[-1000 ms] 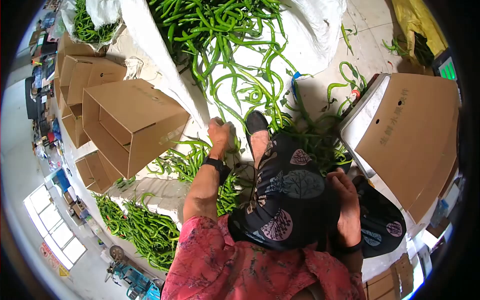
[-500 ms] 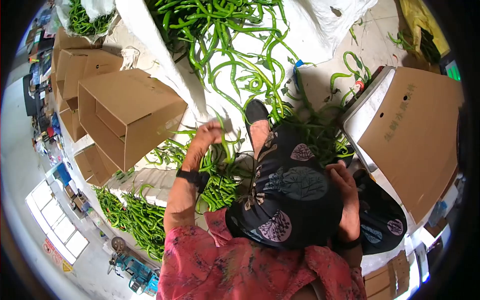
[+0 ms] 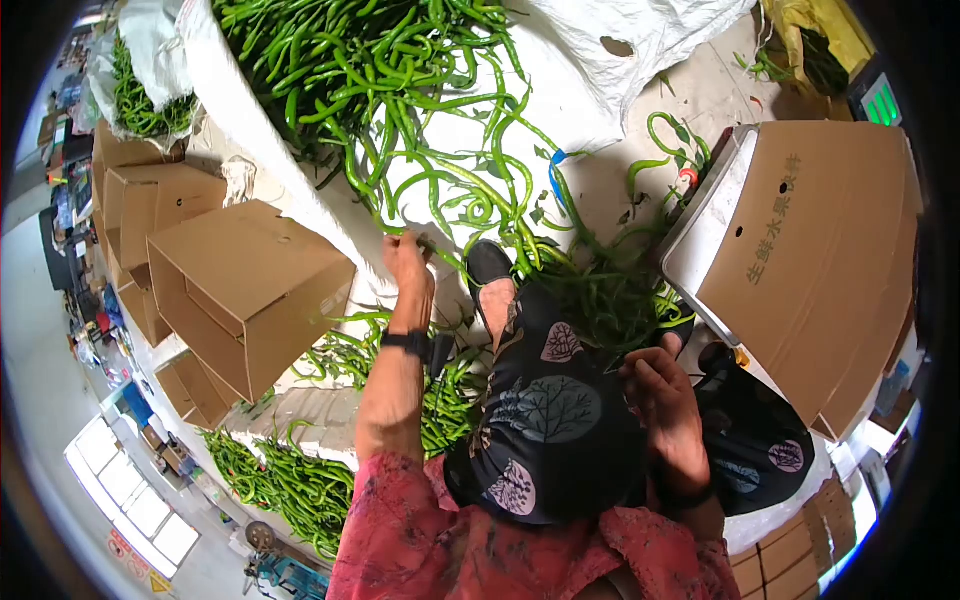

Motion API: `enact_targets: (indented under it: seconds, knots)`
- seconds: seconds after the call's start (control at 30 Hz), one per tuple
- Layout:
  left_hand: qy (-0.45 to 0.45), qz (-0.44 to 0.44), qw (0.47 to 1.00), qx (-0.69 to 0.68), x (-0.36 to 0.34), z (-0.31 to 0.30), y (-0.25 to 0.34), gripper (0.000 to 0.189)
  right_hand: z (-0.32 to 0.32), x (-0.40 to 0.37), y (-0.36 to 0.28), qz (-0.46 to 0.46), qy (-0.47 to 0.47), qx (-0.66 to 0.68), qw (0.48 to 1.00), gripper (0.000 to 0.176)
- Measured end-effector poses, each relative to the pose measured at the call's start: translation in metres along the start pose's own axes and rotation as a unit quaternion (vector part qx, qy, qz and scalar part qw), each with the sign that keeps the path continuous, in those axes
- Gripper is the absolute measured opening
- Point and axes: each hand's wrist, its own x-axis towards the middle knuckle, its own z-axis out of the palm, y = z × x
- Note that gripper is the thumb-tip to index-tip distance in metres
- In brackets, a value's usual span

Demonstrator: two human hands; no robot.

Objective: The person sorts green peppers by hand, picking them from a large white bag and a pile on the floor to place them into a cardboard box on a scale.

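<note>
My left hand (image 3: 407, 262), with a dark band on its wrist, reaches to the near edge of the large heap of long green chili peppers (image 3: 340, 70) on white sheeting. Its fingers are closed on a green chili pepper (image 3: 440, 256). Beside my right knee, my right hand (image 3: 662, 395) is raised with curled fingers, thumb and forefinger close together. A thin dark bit shows at those fingertips, too small to name. Below that hand, between my legs, lies a shaded pile of green chili peppers (image 3: 605, 295).
Open cardboard boxes (image 3: 250, 270) stand at the left. A printed cardboard box (image 3: 800, 260) sits at the right by a pale tray edge (image 3: 705, 225). More chili peppers (image 3: 285, 485) lie behind my left arm. A scale display (image 3: 882, 105) glows green at the far right.
My left hand has moved forward to the heap's edge and grips a pepper there. My right hand has lifted off my knee, its fingers curling. The view has shifted slightly.
</note>
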Motion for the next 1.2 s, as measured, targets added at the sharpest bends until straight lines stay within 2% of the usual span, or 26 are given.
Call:
enact_targets:
  seconds: [0.03,0.1,0.17,0.23,0.3,0.37,0.4,0.43,0.5,0.53,0.6,0.63,0.67,0.73,0.8,0.83,0.87,0.9,0.93,0.97,1.03,1.07,1.13,1.17,1.2]
  knots:
    - [-0.042,0.018,0.997,-0.059,-0.022,0.005,0.019,0.012,0.001,0.001,0.0,0.0,0.001,0.006,1.0,0.02]
    - [-0.136,0.039,0.989,-0.043,-0.048,0.023,0.047,0.014,0.002,0.001,-0.001,0.006,0.016,-0.021,1.0,0.02]
    - [-0.183,0.074,0.978,0.067,-0.055,0.064,0.06,0.019,0.0,0.002,-0.001,-0.002,-0.003,-0.06,0.998,0.02]
    - [-0.194,0.246,0.917,0.245,-0.014,0.108,0.031,0.032,0.003,0.001,-0.003,-0.013,-0.02,-0.097,0.995,0.02]
    - [-0.175,0.381,0.822,0.386,-0.015,0.156,0.029,0.041,0.01,-0.002,-0.008,0.006,0.001,-0.045,0.999,0.018]
    - [-0.142,0.389,0.75,0.516,-0.005,0.182,0.016,0.043,0.012,-0.003,-0.013,0.009,0.012,-0.044,0.999,0.017]
    - [-0.127,0.379,0.731,0.553,-0.001,0.19,0.012,0.039,0.011,-0.002,-0.015,0.011,0.024,-0.045,0.999,0.017]
    - [-0.132,0.378,0.73,0.555,0.005,0.193,0.013,0.039,0.006,-0.001,-0.015,0.013,0.028,-0.042,0.999,0.017]
    - [-0.262,0.287,0.855,0.344,0.021,0.187,0.029,0.033,-0.005,0.002,-0.009,-0.031,0.037,-0.035,0.998,0.02]
    - [-0.317,0.192,0.892,0.26,0.001,0.177,0.056,0.028,-0.009,0.006,-0.008,-0.029,0.038,-0.03,0.998,0.02]
    - [-0.336,0.134,0.901,0.239,-0.003,0.143,0.086,0.026,-0.013,0.02,-0.012,-0.045,0.034,-0.016,0.998,0.02]
    - [-0.296,0.101,0.931,0.189,-0.016,0.128,0.096,0.027,-0.007,0.026,-0.018,-0.043,0.034,-0.016,0.998,0.02]
    - [-0.314,0.072,0.926,0.195,-0.001,0.103,0.097,0.026,0.006,0.033,-0.026,-0.045,0.021,0.012,0.999,0.02]
    - [-0.322,0.089,0.913,0.234,-0.001,0.068,0.097,0.022,0.033,0.052,-0.036,-0.049,0.009,0.044,0.998,0.02]
    - [-0.334,0.096,0.897,0.271,0.0,0.061,0.088,0.019,0.05,0.073,-0.032,-0.104,-0.021,-0.088,0.99,0.023]
    - [-0.341,0.12,0.888,0.283,0.001,0.066,0.08,0.018,0.046,0.086,-0.02,-0.103,-0.01,-0.087,0.991,0.023]
    - [-0.348,0.147,0.879,0.293,0.001,0.075,0.071,0.018,0.038,0.107,-0.002,-0.103,0.011,-0.145,0.984,0.025]
    - [-0.357,0.142,0.877,0.29,0.0,0.089,0.062,0.018,0.029,0.128,0.014,-0.102,0.032,-0.201,0.974,0.028]
    - [-0.358,0.287,0.825,0.331,-0.002,0.107,0.052,0.025,0.02,0.148,0.025,-0.157,0.077,-0.272,0.946,0.028]
    - [-0.349,0.426,0.752,0.362,-0.002,0.124,0.044,0.034,0.011,0.17,0.031,-0.209,0.119,-0.341,0.909,0.029]
    - [-0.337,0.548,0.614,0.456,0.004,0.155,0.03,0.037,0.004,0.208,0.03,-0.28,0.18,-0.448,0.83,0.027]
    - [-0.338,0.486,0.618,0.517,-0.003,0.162,0.024,0.04,0.002,0.226,0.036,-0.277,0.186,-0.448,0.829,0.027]
    - [-0.331,0.482,0.606,0.54,-0.012,0.168,0.025,0.042,0.0,0.256,0.041,-0.395,0.213,-0.533,0.717,0.028]
    - [-0.318,0.477,0.591,0.567,-0.013,0.168,0.026,0.044,0.001,0.261,0.037,-0.392,0.219,-0.532,0.718,0.028]
    - [-0.343,0.462,0.609,0.546,-0.008,0.164,0.029,0.046,0.002,0.264,0.034,-0.326,0.203,-0.563,0.732,0.028]
